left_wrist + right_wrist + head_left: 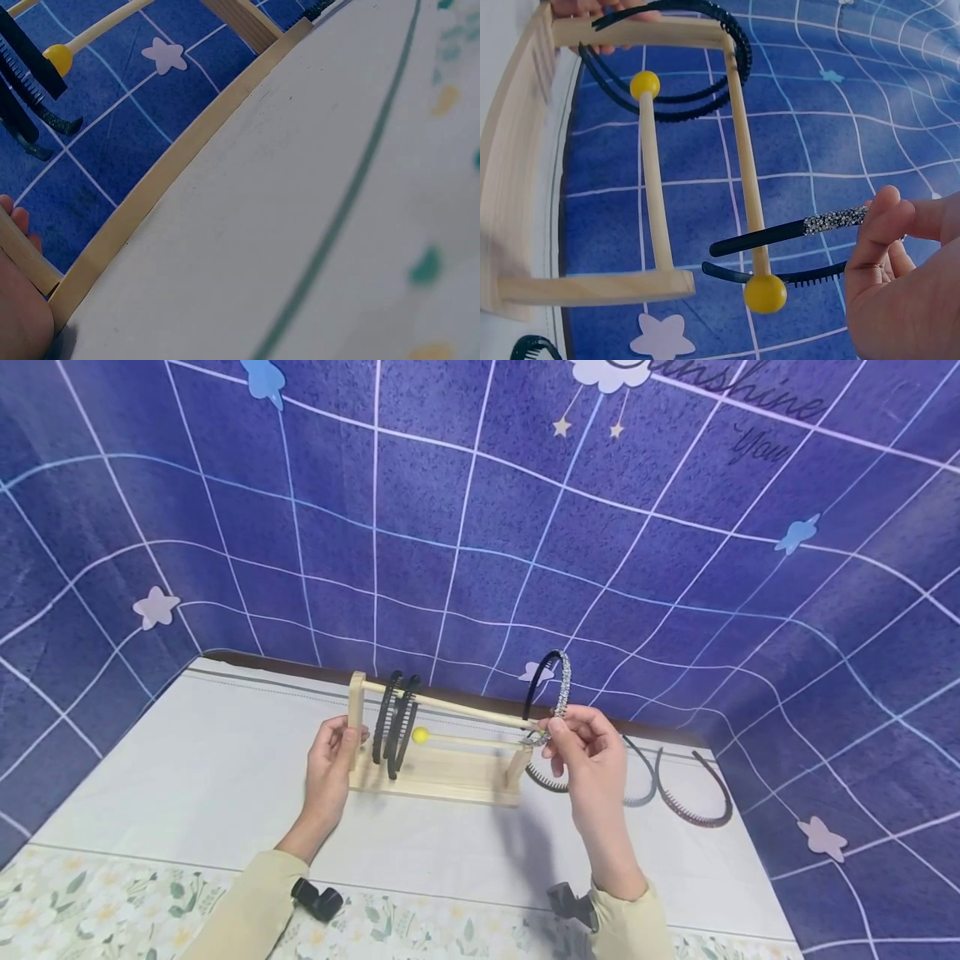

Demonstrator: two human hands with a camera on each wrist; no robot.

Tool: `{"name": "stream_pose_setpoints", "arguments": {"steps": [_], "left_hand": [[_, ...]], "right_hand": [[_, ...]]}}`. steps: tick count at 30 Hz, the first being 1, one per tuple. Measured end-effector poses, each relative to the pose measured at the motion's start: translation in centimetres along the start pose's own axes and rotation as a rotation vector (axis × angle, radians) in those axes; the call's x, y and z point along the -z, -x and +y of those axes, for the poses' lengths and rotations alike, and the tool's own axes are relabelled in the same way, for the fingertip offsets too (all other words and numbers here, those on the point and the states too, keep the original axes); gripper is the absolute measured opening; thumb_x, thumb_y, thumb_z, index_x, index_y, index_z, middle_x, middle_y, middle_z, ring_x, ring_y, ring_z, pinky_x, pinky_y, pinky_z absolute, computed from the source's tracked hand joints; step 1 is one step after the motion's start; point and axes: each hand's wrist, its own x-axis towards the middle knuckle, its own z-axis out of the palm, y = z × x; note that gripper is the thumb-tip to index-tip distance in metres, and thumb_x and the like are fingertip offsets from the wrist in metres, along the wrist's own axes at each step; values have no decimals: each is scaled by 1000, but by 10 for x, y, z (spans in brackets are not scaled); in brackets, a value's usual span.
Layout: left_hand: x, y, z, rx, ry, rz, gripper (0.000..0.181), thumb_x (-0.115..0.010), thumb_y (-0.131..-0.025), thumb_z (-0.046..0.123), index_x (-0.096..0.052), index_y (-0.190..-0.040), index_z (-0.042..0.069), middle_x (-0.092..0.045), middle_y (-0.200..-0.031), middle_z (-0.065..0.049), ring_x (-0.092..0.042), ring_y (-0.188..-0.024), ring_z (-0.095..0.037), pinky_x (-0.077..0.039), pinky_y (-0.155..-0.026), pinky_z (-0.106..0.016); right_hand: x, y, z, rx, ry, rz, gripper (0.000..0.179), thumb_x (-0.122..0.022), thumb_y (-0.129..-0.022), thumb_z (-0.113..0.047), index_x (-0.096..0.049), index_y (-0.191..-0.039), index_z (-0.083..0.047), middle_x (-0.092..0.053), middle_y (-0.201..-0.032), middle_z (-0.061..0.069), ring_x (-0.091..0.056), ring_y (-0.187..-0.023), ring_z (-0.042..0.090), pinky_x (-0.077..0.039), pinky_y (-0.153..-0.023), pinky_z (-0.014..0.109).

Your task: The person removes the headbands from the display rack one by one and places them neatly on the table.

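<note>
A wooden stand (450, 768) with two rods sits on the table, and my left hand (330, 768) grips its left post. Black toothed headbands (386, 718) hang on the upper rod near that post. My right hand (592, 760) pinches a headband (564, 681) with silvery sparkles at the rod's right end. In the right wrist view, this headband's plain dark ends (757, 238) lie around the rod, close to its yellow end ball (765, 293). The lower rod carries another yellow ball (421, 735), pointing left. Fingertips partly hide the sparkly band.
On the white tabletop (225, 760), right of the stand, lie a brown headband (701, 820), a grey headband (654, 781) and a dark toothed headband (547, 782). A blue patterned curtain (420, 568) rises behind the table. Flowered cloth (420, 927) covers the near edge.
</note>
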Motion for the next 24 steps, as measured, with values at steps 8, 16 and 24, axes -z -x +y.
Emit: {"name": "stream_pose_setpoints", "arguments": {"steps": [8, 16, 24], "left_hand": [[0, 0, -2, -3, 26, 13, 37, -48, -122, 28, -52, -145, 1, -68, -132, -17, -66, -122, -4, -50, -112, -13], [0, -1, -3, 1, 22, 10, 35, -48, -122, 28, -52, -145, 2, -69, -132, -13, -66, -122, -3, -50, -112, -12], [0, -1, -2, 6, 0, -1, 37, -47, -122, 30, -51, -146, 3, -68, -133, -13, -65, -123, 0, -49, -113, -12]], "right_hand": [[8, -1, -2, 6, 31, 28, 18, -68, -102, 11, -70, -105, -7, -81, -92, 12, -64, -61, 8, -46, -45, 16], [18, -1, -3, -14, 44, 50, 22, -67, -102, 13, -70, -103, -9, -81, -89, 2, -64, -61, 7, -47, -46, 16], [32, -1, -5, -54, 96, 74, 10, -69, -104, 10, -70, -107, 1, -79, -90, 3, -64, -64, 8, -49, -49, 17]]}}
